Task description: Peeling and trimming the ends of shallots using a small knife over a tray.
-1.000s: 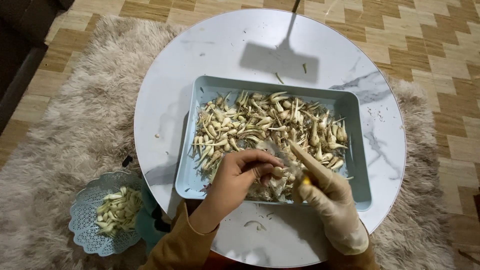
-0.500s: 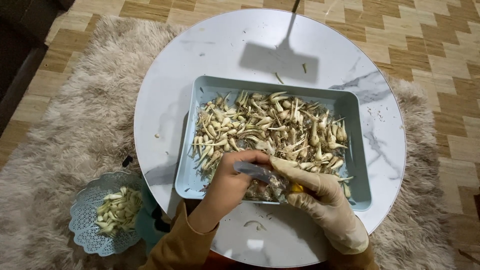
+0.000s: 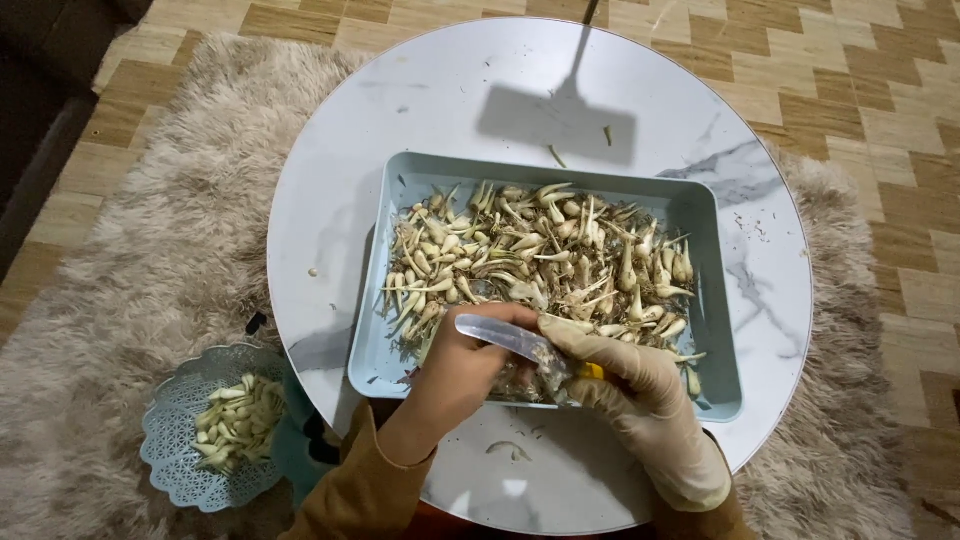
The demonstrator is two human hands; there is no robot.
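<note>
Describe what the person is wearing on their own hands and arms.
The left hand is bare, with a mustard-brown long sleeve reaching the wrist. The right hand wears a thin, pale beige disposable glove that wrinkles over the fingers and runs past the wrist, its cuff meeting a sleeve of the same brown. No rings, watch or markings show.

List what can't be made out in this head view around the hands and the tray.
- What the left hand pinches: hidden by its own fingers.
- Knife handle: only a yellow bit shows inside the gloved right hand.
- Near rim of the tray: covered by both hands.
- Bulbs: too small to tell peeled from unpeeled.
- Forearms: cut off by the bottom edge.
- Bowl base: hidden by its contents.
</note>
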